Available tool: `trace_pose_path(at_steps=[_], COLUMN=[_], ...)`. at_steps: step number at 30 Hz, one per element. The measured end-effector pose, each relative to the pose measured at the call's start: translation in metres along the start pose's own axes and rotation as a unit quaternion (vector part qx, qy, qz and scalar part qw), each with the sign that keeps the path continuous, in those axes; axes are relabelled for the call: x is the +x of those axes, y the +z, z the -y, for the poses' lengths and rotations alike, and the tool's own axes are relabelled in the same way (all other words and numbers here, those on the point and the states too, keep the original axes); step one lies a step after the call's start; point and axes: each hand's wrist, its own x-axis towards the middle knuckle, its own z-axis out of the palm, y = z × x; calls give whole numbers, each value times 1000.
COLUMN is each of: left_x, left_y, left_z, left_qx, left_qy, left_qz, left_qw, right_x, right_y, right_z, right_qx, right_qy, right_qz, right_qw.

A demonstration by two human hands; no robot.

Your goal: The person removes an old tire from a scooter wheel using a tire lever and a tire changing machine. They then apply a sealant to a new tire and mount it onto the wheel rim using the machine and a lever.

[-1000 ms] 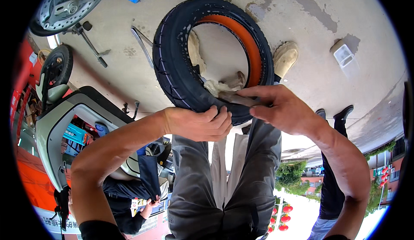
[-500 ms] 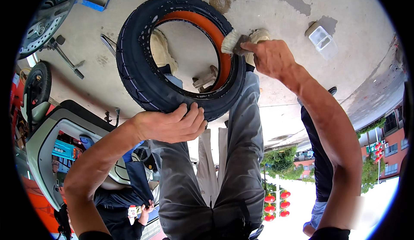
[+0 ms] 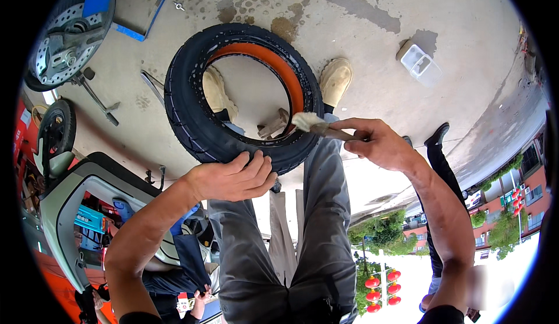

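Note:
A black tire (image 3: 189,111) with an orange inner lining (image 3: 296,85) stands in front of my legs, wet foam spots along its bead. My left hand (image 3: 236,176) grips the near edge of the tire, fingers curled over the tread. In my right hand (image 3: 378,143) is a paintbrush, closed around its handle (image 3: 336,132). The pale bristles of the paintbrush (image 3: 305,121) are at the tire's right inner edge, low on the bead. Through the tire's opening a wooden block (image 3: 273,125) shows on the ground.
A clear plastic container (image 3: 420,62) lies on the concrete at the right. To the left are a wheel with a brake disc (image 3: 67,50), a blue metal frame (image 3: 129,32) and a grey scooter body (image 3: 55,207). Other people (image 3: 189,303) are at the lower left and right.
My right hand has brought the paintbrush down and toward me along the tire's right side. The view has shifted, so the tire appears lower. My left hand keeps its hold.

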Motion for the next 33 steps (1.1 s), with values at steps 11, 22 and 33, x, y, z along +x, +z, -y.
trace_pose_path(at_steps=[11,22,33], left_x=[48,58,23], left_y=[-44,-43,-51], left_z=[46,52,25], left_qx=[-144,-93,-110], left_qy=[-232,-329,-491], left_qz=[17,-9,-5], left_qw=[962,940,864], right_x=[22,78,-5], right_y=[-134,-179,-3], right_z=[-220,-276,-211], right_qx=[64,116,204], right_qy=[83,101,5], right_qz=[-519,-538,-391], right_qw=[848,829,898])
